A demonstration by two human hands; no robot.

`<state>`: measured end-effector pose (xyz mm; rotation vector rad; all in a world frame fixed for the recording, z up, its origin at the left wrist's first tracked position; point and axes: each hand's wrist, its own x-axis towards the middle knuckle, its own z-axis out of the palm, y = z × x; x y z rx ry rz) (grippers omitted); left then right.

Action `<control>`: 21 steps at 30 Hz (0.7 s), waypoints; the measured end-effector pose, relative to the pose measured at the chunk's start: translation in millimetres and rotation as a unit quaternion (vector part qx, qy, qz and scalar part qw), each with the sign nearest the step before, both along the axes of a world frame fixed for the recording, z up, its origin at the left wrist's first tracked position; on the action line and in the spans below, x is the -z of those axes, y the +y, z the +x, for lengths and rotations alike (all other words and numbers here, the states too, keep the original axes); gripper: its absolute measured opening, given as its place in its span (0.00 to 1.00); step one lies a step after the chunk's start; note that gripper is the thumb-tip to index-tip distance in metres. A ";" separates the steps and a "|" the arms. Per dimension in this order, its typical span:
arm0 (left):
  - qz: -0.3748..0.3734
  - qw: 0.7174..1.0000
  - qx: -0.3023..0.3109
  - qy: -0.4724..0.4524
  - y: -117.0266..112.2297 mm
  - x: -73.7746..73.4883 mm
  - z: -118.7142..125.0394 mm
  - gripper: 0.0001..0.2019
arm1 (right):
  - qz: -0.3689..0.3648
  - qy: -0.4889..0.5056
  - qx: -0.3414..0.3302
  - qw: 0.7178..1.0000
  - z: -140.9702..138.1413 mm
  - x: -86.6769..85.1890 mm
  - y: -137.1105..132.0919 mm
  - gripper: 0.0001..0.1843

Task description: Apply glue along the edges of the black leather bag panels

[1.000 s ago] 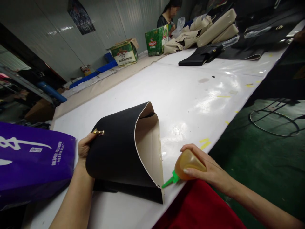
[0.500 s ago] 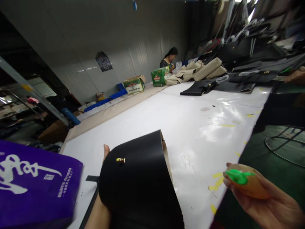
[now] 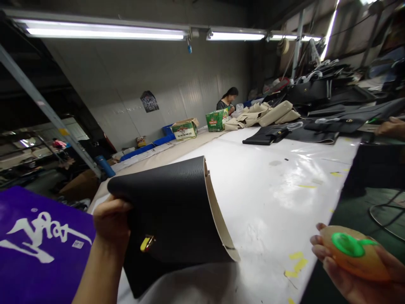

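My left hand [image 3: 112, 217] is closed on the edge of a curved black leather bag piece [image 3: 172, 202], held up over the near part of the table. A small gold-coloured metal clasp [image 3: 147, 243] with a yellow patch sits on its black face. Along the right side of the piece a pale raw edge [image 3: 218, 215] shows. In my right hand [image 3: 340, 282], off the table's right edge, lies a soft orange squeeze bottle [image 3: 363, 267] with a green cap [image 3: 349, 245]. The fingers curl around the bottle, and its cap faces me.
A purple bag [image 3: 41, 270] with white lettering stands at the left. Across the white table [image 3: 259, 198] lie black bag pieces [image 3: 265, 134] and beige pieces [image 3: 275, 114]. Green cartons [image 3: 217, 121] line the far edge, where a person [image 3: 227, 101] sits. Another person's hand [image 3: 392, 126] shows far right.
The leather piece has turned and tilted, its clasp now lower. My left hand has come from behind it to grip its left edge. The bottle hand is slightly further right; the view has tipped up.
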<state>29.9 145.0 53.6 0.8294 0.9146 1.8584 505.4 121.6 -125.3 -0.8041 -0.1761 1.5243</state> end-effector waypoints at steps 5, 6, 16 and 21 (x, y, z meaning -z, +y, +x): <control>-0.064 0.998 -0.015 -0.007 -55.6 30.9 6.5 0.19 | -0.137 0.051 0.030 0.989 -24.8 -37.9 -15.2 0.23; -0.093 0.995 -0.013 -0.013 -62.6 37.7 9.6 0.19 | -0.145 0.051 0.026 0.988 -29.0 -43.2 -18.0 0.22; -0.235 0.971 0.038 0.026 -77.4 48.4 16.1 0.19 | -0.063 -0.018 -0.016 0.998 -40.4 -41.8 -26.1 0.22; -0.256 0.963 0.054 0.058 -79.9 48.4 13.5 0.26 | 0.063 -0.258 -0.058 0.962 -49.5 -30.4 -14.9 0.30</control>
